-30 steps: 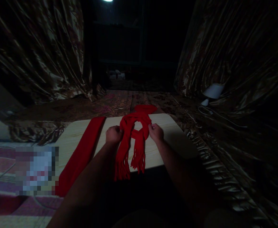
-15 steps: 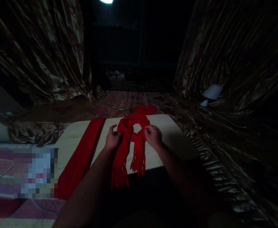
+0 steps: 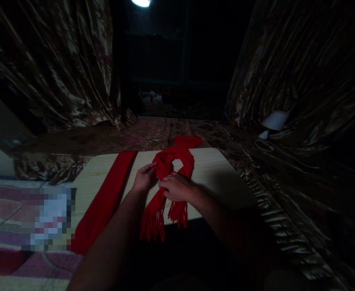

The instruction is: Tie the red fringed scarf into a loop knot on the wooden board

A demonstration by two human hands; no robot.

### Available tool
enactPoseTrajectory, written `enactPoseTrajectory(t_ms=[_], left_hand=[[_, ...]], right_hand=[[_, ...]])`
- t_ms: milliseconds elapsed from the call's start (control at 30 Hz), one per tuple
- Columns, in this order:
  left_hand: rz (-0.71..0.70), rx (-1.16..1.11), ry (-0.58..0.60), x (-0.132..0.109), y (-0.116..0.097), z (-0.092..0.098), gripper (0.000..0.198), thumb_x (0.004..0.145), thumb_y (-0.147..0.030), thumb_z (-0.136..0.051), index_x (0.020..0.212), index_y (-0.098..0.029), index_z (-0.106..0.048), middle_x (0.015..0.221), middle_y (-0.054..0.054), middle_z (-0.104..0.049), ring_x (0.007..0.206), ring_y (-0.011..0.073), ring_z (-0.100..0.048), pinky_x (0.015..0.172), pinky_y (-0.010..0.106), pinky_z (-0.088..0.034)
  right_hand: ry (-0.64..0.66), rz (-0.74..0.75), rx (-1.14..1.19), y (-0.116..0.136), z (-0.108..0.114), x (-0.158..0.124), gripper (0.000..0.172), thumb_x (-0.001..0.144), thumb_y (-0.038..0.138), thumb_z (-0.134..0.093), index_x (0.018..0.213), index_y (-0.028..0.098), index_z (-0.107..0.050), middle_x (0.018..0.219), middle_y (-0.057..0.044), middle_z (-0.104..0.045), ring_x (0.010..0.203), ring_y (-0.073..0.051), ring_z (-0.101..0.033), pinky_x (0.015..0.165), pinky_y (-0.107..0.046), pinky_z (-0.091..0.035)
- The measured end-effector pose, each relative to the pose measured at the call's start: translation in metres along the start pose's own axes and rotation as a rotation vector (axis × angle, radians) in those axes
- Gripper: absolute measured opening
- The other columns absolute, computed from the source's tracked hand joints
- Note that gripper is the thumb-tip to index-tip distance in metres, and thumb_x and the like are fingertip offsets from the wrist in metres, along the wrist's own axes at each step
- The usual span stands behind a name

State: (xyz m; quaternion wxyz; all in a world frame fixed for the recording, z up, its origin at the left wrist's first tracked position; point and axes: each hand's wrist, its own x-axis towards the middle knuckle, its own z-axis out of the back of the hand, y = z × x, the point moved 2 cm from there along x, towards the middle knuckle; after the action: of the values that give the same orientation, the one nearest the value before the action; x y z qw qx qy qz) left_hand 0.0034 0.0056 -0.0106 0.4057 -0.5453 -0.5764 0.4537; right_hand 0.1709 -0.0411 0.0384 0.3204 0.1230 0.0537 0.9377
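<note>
A red fringed scarf (image 3: 188, 155) lies on the pale wooden tabletop (image 3: 216, 173), curved into a loop with two tails toward me. My right hand (image 3: 177, 187) crosses over the front of the loop, its fingers closed on the left tail. At the loop's left side, my left hand (image 3: 144, 178) has its fingers bent against the scarf's edge, with the thumb partly hidden. A long folded strip of red cloth (image 3: 107, 194) lies flat to the left of my left hand. More red cloth (image 3: 187, 141) sits beyond the loop at the table's far edge.
A small white lamp (image 3: 275, 120) with a cord stands at the right on patterned cloth. Dark patterned curtains (image 3: 83, 72) hang on both sides of a window. A blurred-out item (image 3: 48, 218) lies left on a striped cover (image 3: 1, 202).
My right hand has moved left from the loop's right side to the left tail and taken hold of it. My left hand's fingers have closed in on the scarf's edge.
</note>
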Motion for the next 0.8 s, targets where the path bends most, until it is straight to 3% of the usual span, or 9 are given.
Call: enactPoseTrajectory(t_ms=[67, 200, 300, 433, 500, 667, 800], left_hand=[[-0.024, 0.010, 0.005, 0.000, -0.002, -0.002, 0.064, 0.057, -0.035, -0.085, 0.115, -0.012, -0.070, 0.073, 0.002, -0.069, 0.060, 0.0140, -0.061, 0.060, 0.028, -0.048], [-0.110, -0.010, 0.013, 0.000, -0.003, -0.004, 0.052, 0.055, -0.029, -0.084, 0.103, -0.014, -0.072, 0.088, 0.007, -0.074, 0.074, 0.0177, -0.066, 0.069, 0.030, -0.051], [-0.076, -0.034, 0.018, 0.002, 0.002, -0.002, 0.054, 0.060, -0.027, -0.078, 0.112, -0.014, -0.070, 0.079, 0.003, -0.071, 0.064, 0.0133, -0.061, 0.063, 0.027, -0.048], [-0.073, -0.107, 0.066, 0.002, 0.003, 0.001, 0.058, 0.060, -0.021, -0.076, 0.117, -0.014, -0.068, 0.078, 0.001, -0.070, 0.065, 0.0120, -0.062, 0.065, 0.026, -0.048], [-0.053, -0.185, 0.114, 0.001, 0.001, 0.000, 0.057, 0.060, -0.018, -0.075, 0.116, -0.016, -0.067, 0.083, 0.001, -0.072, 0.072, 0.0135, -0.065, 0.072, 0.029, -0.051], [0.014, -0.302, 0.254, -0.002, -0.003, -0.002, 0.054, 0.059, -0.013, -0.075, 0.112, -0.019, -0.064, 0.095, 0.003, -0.074, 0.089, 0.0165, -0.069, 0.089, 0.036, -0.052], [0.015, -0.326, 0.290, -0.003, -0.003, 0.000, 0.048, 0.063, -0.014, -0.076, 0.108, -0.021, -0.062, 0.090, 0.001, -0.074, 0.088, 0.0158, -0.069, 0.093, 0.039, -0.052]], right_hand=[[-0.166, -0.158, 0.147, -0.012, 0.004, 0.004, 0.018, 0.080, 0.017, -0.060, 0.096, 0.022, -0.068, 0.093, -0.003, -0.072, 0.086, -0.018, -0.064, 0.080, -0.028, -0.044], [-0.606, -0.690, 0.385, -0.062, 0.012, 0.016, 0.021, 0.086, 0.024, -0.053, 0.101, 0.019, -0.066, 0.083, -0.002, -0.071, 0.073, -0.016, -0.063, 0.065, -0.023, -0.044], [-0.656, -0.916, 0.384, -0.091, 0.014, 0.026, 0.020, 0.088, 0.029, -0.051, 0.091, 0.017, -0.066, 0.073, -0.002, -0.068, 0.065, -0.015, -0.061, 0.057, -0.023, -0.039], [-0.362, -0.854, 0.211, -0.094, 0.009, 0.030, 0.017, 0.083, 0.030, -0.061, 0.071, 0.020, -0.065, 0.067, -0.003, -0.066, 0.061, -0.015, -0.058, 0.055, -0.025, -0.036], [-0.280, -0.814, 0.151, -0.088, 0.004, 0.030, 0.021, 0.083, 0.033, -0.063, 0.067, 0.020, -0.065, 0.065, -0.004, -0.066, 0.061, -0.016, -0.058, 0.056, -0.026, -0.036], [-0.369, -0.801, 0.147, -0.090, -0.003, 0.033, 0.020, 0.085, 0.035, -0.062, 0.071, 0.020, -0.064, 0.071, -0.003, -0.068, 0.063, -0.014, -0.058, 0.058, -0.025, -0.038], [-0.433, -0.796, 0.326, -0.102, -0.010, 0.040, 0.016, 0.090, 0.031, -0.058, 0.080, 0.020, -0.065, 0.075, 0.000, -0.070, 0.064, -0.012, -0.060, 0.060, -0.021, -0.041]])
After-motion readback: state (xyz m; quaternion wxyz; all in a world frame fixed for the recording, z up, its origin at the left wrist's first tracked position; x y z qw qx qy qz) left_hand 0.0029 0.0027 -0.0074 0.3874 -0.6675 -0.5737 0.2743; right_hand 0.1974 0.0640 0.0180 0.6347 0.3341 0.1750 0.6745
